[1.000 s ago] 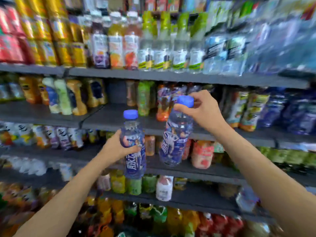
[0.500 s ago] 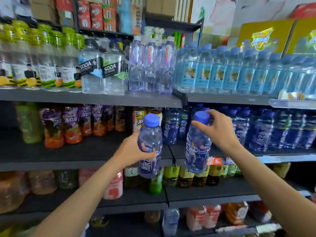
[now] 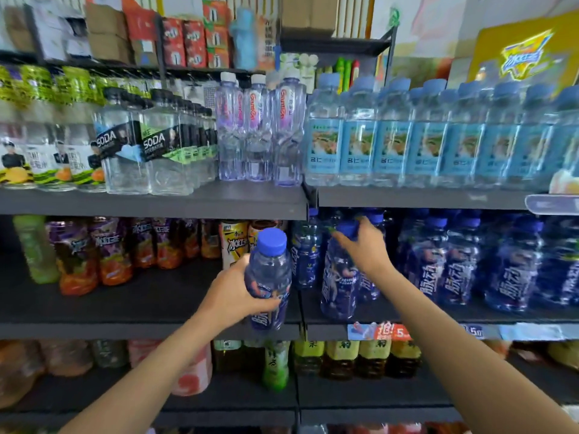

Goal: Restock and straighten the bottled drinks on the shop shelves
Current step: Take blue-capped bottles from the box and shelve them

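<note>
My left hand (image 3: 233, 297) grips a clear blue-capped drink bottle (image 3: 268, 270) by its body, upright, in front of the middle shelf's edge. My right hand (image 3: 365, 245) holds the cap of a second blue-capped bottle (image 3: 338, 280), which stands on the middle shelf (image 3: 407, 314) at the left end of a row of matching blue bottles (image 3: 488, 264). The bottle's label faces partly sideways.
On the left part of the middle shelf (image 3: 150, 302) stand purple and orange juice bottles (image 3: 103, 252). The shelf above carries soda bottles (image 3: 147, 145), clear water bottles (image 3: 260, 130) and light-blue labelled bottles (image 3: 423, 139). Green tea bottles (image 3: 341, 355) fill the shelf below.
My view rose and shifted right along the shelves. Both hands moved forward; the right hand carried its bottle onto the middle shelf beside the blue row, and the left bottle came closer to the shelf edge.
</note>
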A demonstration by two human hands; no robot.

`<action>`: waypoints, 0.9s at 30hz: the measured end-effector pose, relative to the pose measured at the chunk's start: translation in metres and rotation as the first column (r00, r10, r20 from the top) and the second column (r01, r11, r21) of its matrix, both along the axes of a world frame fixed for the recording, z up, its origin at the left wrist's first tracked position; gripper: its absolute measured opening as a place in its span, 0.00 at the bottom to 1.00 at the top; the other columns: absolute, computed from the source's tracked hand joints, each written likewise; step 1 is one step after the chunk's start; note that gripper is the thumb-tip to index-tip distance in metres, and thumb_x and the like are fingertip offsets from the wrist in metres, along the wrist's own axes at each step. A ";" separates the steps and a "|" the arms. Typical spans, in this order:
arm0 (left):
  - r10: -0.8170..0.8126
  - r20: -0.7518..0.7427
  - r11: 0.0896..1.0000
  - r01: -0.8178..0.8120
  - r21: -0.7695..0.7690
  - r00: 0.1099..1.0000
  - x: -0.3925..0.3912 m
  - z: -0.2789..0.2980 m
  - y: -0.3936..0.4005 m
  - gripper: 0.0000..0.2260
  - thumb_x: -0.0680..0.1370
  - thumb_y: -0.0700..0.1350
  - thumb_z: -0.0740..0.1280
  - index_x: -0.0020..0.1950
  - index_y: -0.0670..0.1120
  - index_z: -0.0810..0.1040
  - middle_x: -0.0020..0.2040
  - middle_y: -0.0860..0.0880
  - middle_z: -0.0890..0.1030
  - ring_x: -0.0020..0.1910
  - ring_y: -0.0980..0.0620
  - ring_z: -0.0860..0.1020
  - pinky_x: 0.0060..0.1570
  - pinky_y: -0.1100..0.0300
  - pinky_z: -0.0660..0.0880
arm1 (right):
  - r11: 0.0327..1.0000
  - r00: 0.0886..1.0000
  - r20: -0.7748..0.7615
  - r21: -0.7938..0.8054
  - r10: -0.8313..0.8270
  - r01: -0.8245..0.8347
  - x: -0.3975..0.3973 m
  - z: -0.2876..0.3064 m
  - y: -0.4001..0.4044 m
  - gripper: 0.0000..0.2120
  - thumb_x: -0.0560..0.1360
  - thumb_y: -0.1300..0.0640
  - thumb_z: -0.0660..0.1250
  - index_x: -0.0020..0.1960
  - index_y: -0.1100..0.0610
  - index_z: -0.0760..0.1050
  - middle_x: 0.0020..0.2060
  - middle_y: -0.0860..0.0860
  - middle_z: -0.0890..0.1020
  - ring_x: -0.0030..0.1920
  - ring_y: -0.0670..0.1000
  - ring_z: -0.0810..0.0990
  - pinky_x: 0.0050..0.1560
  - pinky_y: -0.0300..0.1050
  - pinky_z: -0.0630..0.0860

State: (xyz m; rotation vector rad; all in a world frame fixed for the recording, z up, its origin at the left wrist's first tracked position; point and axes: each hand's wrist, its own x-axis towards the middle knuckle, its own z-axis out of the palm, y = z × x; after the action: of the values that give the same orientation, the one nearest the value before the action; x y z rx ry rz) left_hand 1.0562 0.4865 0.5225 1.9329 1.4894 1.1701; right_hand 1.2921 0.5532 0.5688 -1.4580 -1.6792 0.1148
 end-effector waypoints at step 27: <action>-0.107 -0.128 0.994 0.110 0.017 0.986 0.032 0.003 0.026 0.28 0.56 0.57 0.77 0.53 0.60 0.71 0.48 0.59 0.81 0.49 0.60 0.79 0.53 0.55 0.77 | 0.987 0.854 0.495 -0.069 0.160 -0.144 0.020 -0.013 -0.014 0.28 0.71 0.54 0.71 0.67 0.56 0.65 0.63 0.53 0.69 0.61 0.56 0.70 0.58 0.47 0.68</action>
State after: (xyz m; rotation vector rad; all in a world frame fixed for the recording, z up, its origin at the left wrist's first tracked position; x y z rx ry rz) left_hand 1.0886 0.5122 0.5257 2.1114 1.4181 1.0395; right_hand 1.3120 0.5392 0.5554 -1.4535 -2.2222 -0.1712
